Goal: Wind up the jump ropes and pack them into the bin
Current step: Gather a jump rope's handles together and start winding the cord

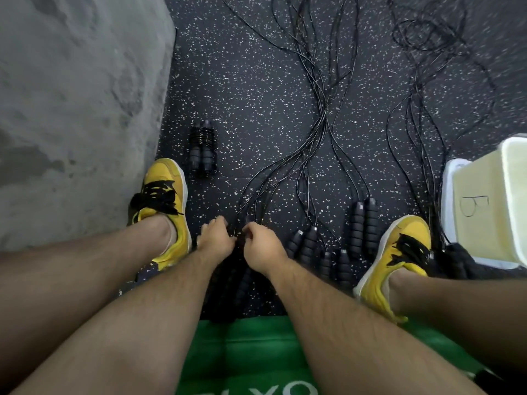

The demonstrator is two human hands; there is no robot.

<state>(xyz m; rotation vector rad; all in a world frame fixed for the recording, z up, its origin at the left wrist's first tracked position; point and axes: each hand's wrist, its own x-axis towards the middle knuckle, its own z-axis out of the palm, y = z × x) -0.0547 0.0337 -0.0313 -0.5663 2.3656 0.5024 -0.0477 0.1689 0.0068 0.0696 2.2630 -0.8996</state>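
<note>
item: left hand (215, 238) and right hand (262, 243), side by side low between the knees, fingers of both curled onto the black foam-ribbed handles (242, 276) of one jump rope and its thin black cord; the handles run back from the grip toward the person, mostly hidden under the wrists. grip: both hands appear to be pinching cord at the handle tops, though the fingertips are too small and dark against the floor to be sure.

item: loose black cords (319, 115), several, fanning forward from the grip across the black speckled rubber floor (256, 81), crossing one another further out.

item: unwound black handle pairs (363, 220), just right of the grip, more beyond them.

item: one wound black rope bundle (203, 149), forward-left of the grip, on the floor, not yet in the bin.

item: pale cream plastic bin (484, 206) with a handwritten mark, well right of the grip, past the right yellow shoe (396, 252).

risk: the cords ahead overlap, so winding this one could likely drag a neighbour along and knot them. a slack pinch would let the turns spring loose.
</note>
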